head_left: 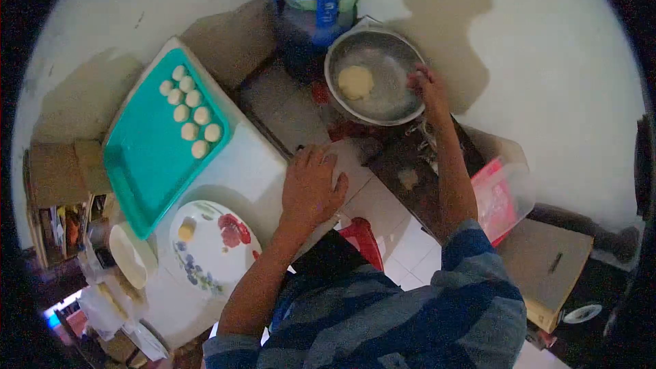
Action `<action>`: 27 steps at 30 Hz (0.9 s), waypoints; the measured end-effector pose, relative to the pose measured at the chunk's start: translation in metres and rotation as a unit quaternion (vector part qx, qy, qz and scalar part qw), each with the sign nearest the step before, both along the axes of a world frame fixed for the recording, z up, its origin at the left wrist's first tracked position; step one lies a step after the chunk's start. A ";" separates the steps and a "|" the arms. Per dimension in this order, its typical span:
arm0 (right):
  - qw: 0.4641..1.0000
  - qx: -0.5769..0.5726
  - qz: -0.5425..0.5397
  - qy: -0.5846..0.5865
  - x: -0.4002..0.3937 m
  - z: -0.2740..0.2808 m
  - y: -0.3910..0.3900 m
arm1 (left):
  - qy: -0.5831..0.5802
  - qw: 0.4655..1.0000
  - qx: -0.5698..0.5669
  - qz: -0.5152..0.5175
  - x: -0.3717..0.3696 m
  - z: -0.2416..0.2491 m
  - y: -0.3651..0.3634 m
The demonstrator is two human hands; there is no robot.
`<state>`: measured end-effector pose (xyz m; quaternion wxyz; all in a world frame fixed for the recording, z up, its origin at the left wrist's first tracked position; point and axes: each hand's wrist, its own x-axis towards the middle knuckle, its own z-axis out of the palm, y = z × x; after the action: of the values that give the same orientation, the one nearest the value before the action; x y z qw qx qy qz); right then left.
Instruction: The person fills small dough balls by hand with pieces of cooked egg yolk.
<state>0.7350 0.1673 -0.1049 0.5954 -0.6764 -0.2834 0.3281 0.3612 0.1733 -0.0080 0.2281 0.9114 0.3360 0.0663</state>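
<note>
My left hand (pixel 311 188) lies palm down at the edge of the white table (pixel 256 164), fingers stretched out and thumb apart, holding nothing visible. At the right rim of a round metal basin (pixel 386 113), my right hand (pixel 429 92) has its fingers curled over the edge; they are somewhat blurred. Inside the basin sits a pale yellow lump of dough (pixel 356 83). Several small dough balls (pixel 189 131) are grouped at one end of a turquoise tray (pixel 147 178). A flowered plate (pixel 212 270) carries a small yellowish piece (pixel 186 233) and a few crumbs.
Beside the plate stands a cream oval container (pixel 130 256). A blue bucket (pixel 304 17) with cloths on top is behind the basin, near the wall. To my right are a pink-and-clear plastic container (pixel 502 198) and a cardboard box (pixel 547 260). A red stool (pixel 362 239) is below.
</note>
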 end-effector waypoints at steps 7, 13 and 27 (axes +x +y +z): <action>0.939 -0.190 0.103 -0.268 0.039 -0.122 0.020 | 0.031 0.999 -0.040 0.003 0.002 0.003 0.002; 0.752 -0.336 0.136 -0.551 0.028 -0.203 0.031 | 0.026 0.999 -0.028 0.011 0.002 0.003 0.003; 0.797 -0.370 0.087 -0.470 0.032 -0.228 0.044 | 0.028 0.999 -0.036 0.003 -0.002 0.002 0.006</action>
<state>0.7670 0.2112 -0.3326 0.0621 -0.8887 -0.4430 0.1003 0.3593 0.1789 -0.0062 0.2510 0.9030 0.3476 0.0294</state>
